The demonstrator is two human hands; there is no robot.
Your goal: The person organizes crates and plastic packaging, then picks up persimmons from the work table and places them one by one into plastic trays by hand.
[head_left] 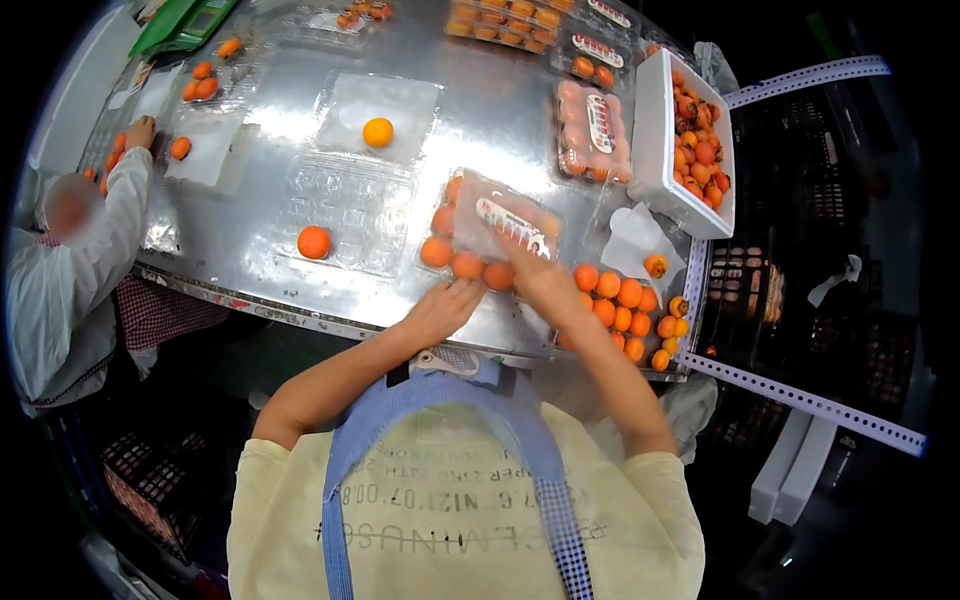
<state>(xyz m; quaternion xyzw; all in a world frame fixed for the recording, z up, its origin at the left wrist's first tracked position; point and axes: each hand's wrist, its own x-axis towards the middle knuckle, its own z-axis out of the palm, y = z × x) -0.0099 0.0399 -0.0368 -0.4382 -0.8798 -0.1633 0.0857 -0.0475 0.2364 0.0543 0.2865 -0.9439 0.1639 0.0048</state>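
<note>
In front of me on the metal table lies a clear plastic tray of orange fruits (pixel 467 265), with a labelled clear sheet or lid (pixel 508 217) over part of it. My left hand (pixel 445 309) is at the tray's near edge, its fingers bent close together; whether they grip the edge is unclear. My right hand (pixel 541 285) reaches over the near right part of the tray beside the label, blurred, its fingertips hard to make out. To the left, an empty clear tray (pixel 345 200) has one orange fruit (pixel 314 242) on its near side.
Loose fruits (pixel 622 309) lie right of my right hand. Behind them stands a white foam box (pixel 650 150) full of fruits. Closed packs (pixel 592 130) sit at the back right. A lined tray (pixel 405 100) holds one fruit. At the left edge a co-worker's hand (pixel 141 132) touches fruits.
</note>
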